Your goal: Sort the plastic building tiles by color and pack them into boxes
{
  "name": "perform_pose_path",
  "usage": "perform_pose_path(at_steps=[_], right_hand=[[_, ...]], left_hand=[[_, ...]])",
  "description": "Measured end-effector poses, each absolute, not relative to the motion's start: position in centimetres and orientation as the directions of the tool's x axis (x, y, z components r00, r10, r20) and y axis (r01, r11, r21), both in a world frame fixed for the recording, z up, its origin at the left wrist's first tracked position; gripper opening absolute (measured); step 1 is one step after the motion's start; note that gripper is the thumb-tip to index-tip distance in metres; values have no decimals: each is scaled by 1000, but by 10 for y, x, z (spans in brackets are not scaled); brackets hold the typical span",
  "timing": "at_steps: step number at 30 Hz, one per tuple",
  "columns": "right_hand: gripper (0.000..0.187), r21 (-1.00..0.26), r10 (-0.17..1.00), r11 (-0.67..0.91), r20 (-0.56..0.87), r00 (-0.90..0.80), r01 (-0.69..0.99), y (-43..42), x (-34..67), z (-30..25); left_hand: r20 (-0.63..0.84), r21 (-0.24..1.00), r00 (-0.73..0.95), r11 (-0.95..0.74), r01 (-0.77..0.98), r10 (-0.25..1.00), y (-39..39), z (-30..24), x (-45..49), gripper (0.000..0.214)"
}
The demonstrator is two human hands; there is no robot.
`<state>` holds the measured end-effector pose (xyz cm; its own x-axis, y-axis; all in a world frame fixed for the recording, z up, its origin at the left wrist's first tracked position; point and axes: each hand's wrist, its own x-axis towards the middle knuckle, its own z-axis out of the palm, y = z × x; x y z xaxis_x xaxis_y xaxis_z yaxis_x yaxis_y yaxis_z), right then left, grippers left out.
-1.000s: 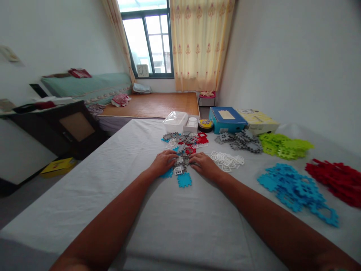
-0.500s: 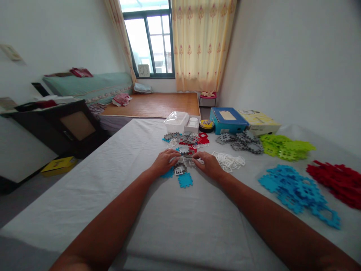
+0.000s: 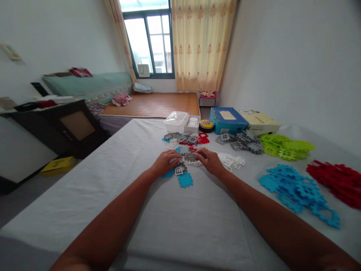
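Observation:
Both of my hands work close together at the middle of the table. My right hand (image 3: 209, 160) pinches the right edge of a grey interlocking tile (image 3: 191, 157) between thumb and fingertips. Across from it, my left hand (image 3: 166, 162) has its fingers curled together near the tile's left side; what they grip is hidden. Below the hands lie a blue tile (image 3: 185, 180), another grey tile partly covered, and a small white window frame piece (image 3: 178, 171). More blue shows under the left fingers. Just beyond sit red and blue pieces, partly hidden.
Loose white frames (image 3: 231, 162) lie to the right, with piles of grey (image 3: 242, 142), green (image 3: 284, 146), blue (image 3: 296, 188) and red tiles (image 3: 335, 180) farther over. Behind are a clear plastic box (image 3: 176, 121), a round tin (image 3: 207, 125), a blue box (image 3: 229, 120) and a yellow box (image 3: 258, 122).
The grey tile between my hands now shows its flat face, where before it was hard to make out. My right hand has shifted slightly up and right; my left hand has barely moved.

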<state>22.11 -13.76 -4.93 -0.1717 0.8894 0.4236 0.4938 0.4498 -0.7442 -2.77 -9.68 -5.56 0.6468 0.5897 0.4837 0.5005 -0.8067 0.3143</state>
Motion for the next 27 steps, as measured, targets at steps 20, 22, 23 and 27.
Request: perform_pose_path(at_steps=[20, 22, 23, 27], right_hand=[[36, -917, 857, 156, 311, 412, 367, -76, 350, -56], [33, -888, 846, 162, 349, 402, 430, -75, 351, -57], [32, -874, 847, 164, 363, 389, 457, -74, 351, -58], [27, -858, 883, 166, 349, 314, 486, -72, 351, -63]], left_hand=[[435, 328, 662, -792, 515, 610, -95, -59, -28, 25], [437, 334, 659, -791, 513, 612, -95, -60, -29, 25], [437, 337, 658, -789, 513, 614, -95, -59, -29, 25], [429, 345, 653, -782, 520, 624, -97, -57, -29, 24]])
